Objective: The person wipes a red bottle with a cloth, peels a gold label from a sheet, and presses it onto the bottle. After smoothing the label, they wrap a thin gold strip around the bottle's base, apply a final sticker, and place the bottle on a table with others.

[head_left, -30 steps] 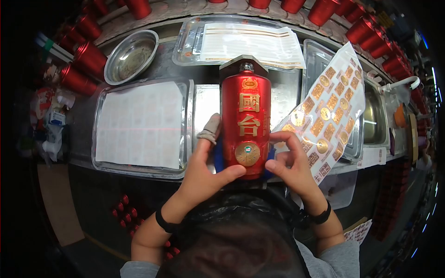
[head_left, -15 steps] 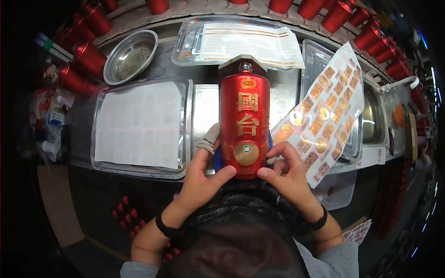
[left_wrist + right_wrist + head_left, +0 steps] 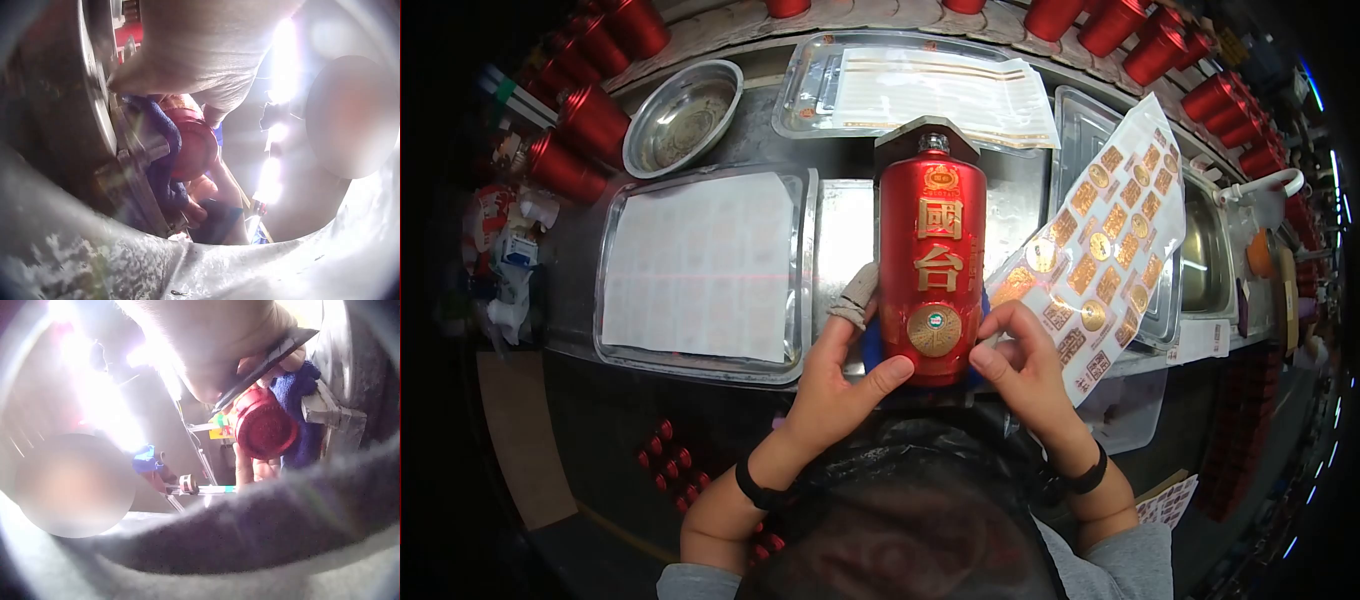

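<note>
Red bottle point(image 3: 932, 265) lying on blue cloth point(image 3: 870, 345) at near edge of table point(image 3: 840, 215), gripped at its base by left hand point(image 3: 840, 375), right hand point(image 3: 1025, 365) pinching its lower side, perhaps over a label; risk of crooked, creased label from any roll of the bottle.

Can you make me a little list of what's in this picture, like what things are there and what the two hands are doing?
Main thing: red bottle with gold writing and a round gold badge
Under it: blue cloth
Left hand: holds the bottle's lower end, thumb on the front
Right hand: curled fingers grip the bottle's lower right side
Next to the right hand: sticker sheet with gold stickers
Left of the bottle: metal tray with a white sheet in it
Far left corner: shiny metal bowl
</note>
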{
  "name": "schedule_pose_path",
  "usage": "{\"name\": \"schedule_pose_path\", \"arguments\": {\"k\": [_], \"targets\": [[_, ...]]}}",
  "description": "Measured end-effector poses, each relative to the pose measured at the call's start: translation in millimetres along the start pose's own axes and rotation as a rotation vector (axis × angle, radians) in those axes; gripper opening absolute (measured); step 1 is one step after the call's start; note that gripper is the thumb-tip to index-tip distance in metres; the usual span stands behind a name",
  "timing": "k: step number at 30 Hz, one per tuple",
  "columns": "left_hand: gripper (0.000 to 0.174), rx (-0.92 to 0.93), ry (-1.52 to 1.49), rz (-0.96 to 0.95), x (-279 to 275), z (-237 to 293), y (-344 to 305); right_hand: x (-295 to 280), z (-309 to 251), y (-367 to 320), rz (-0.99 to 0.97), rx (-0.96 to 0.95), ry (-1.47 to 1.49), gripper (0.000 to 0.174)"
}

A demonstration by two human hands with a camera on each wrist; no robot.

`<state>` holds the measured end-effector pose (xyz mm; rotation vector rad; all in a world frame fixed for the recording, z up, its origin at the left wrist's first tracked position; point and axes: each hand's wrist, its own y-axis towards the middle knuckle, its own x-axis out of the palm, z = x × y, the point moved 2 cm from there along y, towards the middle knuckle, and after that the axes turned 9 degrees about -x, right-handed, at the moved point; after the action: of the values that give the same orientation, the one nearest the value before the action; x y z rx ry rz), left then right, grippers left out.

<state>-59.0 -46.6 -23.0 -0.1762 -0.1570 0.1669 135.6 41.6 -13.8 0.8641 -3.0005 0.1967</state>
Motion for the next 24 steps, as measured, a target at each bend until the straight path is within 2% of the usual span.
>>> {"name": "schedule_pose_path", "arguments": {"k": [3, 8, 12, 16, 19, 24], "targets": [[0.086, -0.003, -0.003, -0.009, 1, 1, 1, 3, -4, 1, -0.023, -0.028, -0.138, 0.032], [0.082, 0.006, -0.004, -0.027, -1, 3, 0, -1, -4, 0, -0.065, 0.02, -0.092, 0.03], [0.07, -0.084, -0.164, -0.045, -9, -1, -2, -7, 1, 0, -0.097, 0.062, 0.004, 0.029], [0.069, -0.109, -0.253, -0.052, -12, -3, -2, -4, -5, 0, -0.084, 0.091, 0.046, 0.026], [0.07, -0.091, -0.271, -0.054, -11, -3, -2, -3, -1, 1, -0.067, 0.039, -0.005, 0.028], [0.077, -0.02, -0.108, -0.029, -6, -2, -1, 1, -1, 1, -0.062, 0.005, -0.117, 0.032]]}}
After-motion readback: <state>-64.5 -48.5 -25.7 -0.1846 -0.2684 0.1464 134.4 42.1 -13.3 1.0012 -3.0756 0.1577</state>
